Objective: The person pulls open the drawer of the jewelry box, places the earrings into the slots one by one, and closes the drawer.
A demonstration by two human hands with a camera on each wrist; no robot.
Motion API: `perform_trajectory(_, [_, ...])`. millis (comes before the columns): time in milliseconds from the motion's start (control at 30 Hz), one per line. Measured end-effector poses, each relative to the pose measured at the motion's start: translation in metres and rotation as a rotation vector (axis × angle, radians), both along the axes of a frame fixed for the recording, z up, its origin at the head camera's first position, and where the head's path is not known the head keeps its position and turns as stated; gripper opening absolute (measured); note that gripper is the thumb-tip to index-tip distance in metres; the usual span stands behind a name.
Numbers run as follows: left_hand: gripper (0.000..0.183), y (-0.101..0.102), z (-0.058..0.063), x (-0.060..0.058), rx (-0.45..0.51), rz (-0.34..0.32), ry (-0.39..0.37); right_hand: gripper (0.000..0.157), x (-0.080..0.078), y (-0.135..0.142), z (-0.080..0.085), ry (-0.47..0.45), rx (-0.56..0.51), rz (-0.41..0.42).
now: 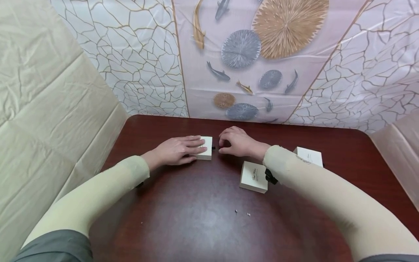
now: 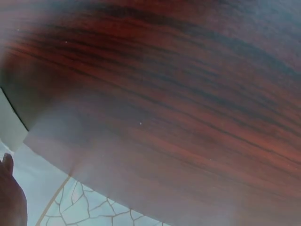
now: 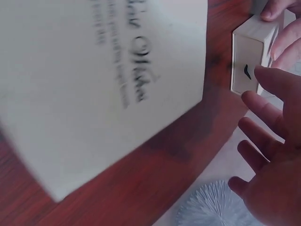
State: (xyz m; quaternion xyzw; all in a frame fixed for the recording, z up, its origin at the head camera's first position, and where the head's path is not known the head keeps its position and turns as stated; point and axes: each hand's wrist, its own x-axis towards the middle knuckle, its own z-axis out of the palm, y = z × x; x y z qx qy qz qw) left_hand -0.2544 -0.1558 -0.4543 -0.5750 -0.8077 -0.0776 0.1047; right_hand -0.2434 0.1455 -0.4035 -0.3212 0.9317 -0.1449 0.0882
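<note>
A small white box (image 1: 207,149) lies near the back of the table, with a short black pull tab (image 1: 214,147) on its right side. My left hand (image 1: 178,150) rests on this box, fingers stretched across its top. Just to the right of the tab, my right hand (image 1: 238,142) hovers with loosely bent fingers and holds nothing. The right wrist view has the same box (image 3: 247,54) beyond the spread fingers of the right hand (image 3: 275,146). In the left wrist view, only a bit of the left hand (image 2: 10,197) shows at the lower left corner.
A second white box (image 1: 253,176) with script print and a black ribbon (image 1: 270,176) lies below the right wrist. Another white box (image 1: 310,156) is partly behind the right sleeve. Small bits (image 1: 248,214) dot the dark red table (image 1: 183,218). A patterned sheet (image 1: 147,72) hangs behind.
</note>
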Motion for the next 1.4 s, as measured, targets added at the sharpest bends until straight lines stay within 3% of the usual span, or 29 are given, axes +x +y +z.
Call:
perform_trajectory(367, [0.054,0.000,0.021,0.004,0.006,0.050,0.002,0.028,0.022,0.032,0.015,0.018,-0.022,0.048])
perform_trajectory(700, [0.058,0.009,0.039,0.034,-0.022,0.132,-0.031,0.037,0.056,0.059,0.014,0.109,-0.062,0.092])
perform_trajectory(933, [0.062,0.012,0.041,0.054,-0.005,0.198,-0.079,0.040,0.083,0.075,0.008,0.218,-0.084,0.126])
perform_trajectory(1100, [0.062,0.013,0.041,0.068,0.009,0.267,-0.102,0.048,0.102,0.085,0.003,0.228,-0.076,0.102])
perform_trajectory(1400, [0.065,0.012,0.033,0.094,0.015,0.351,-0.138,0.060,0.130,0.100,-0.013,0.347,-0.112,0.148])
